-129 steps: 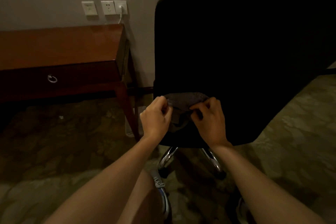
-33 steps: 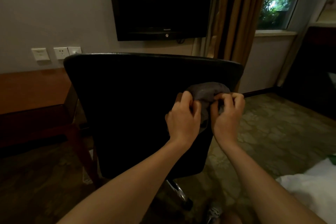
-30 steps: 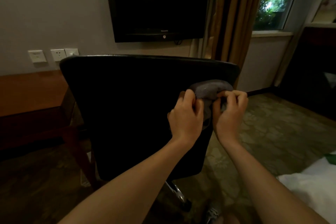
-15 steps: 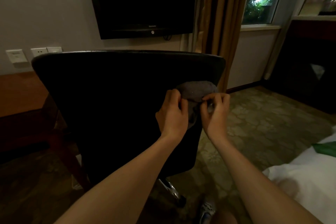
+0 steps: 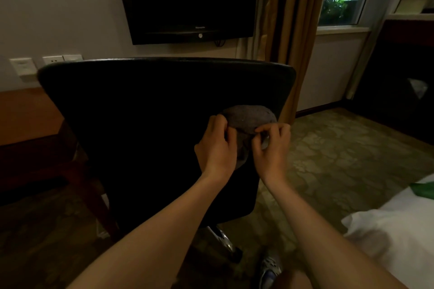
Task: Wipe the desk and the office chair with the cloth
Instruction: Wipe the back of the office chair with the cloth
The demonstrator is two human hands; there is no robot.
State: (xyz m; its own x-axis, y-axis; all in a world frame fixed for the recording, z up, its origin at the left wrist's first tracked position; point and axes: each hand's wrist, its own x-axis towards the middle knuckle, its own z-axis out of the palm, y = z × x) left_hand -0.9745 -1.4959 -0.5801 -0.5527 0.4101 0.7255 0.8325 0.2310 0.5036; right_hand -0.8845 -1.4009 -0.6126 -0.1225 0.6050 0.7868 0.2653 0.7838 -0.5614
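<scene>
Cloth [image 5: 249,118], bunched against the office chair [image 5: 141,124] back, is pinched by both hands' curled fingers [image 5: 265,128].

Office chair [image 5: 141,136] is standing with its back facing the person. Cloth [image 5: 249,118] is lying against the right part of that back, with the left hand [image 5: 217,148] and right hand [image 5: 272,148] gripping it side by side. Desk [image 5: 25,119] is sitting left of the chair. Television [image 5: 187,0] is hanging behind and above it. Curtain [image 5: 291,19] is hanging behind it to the right. Bed [image 5: 399,230] is lying to its right, nearer the person.
</scene>
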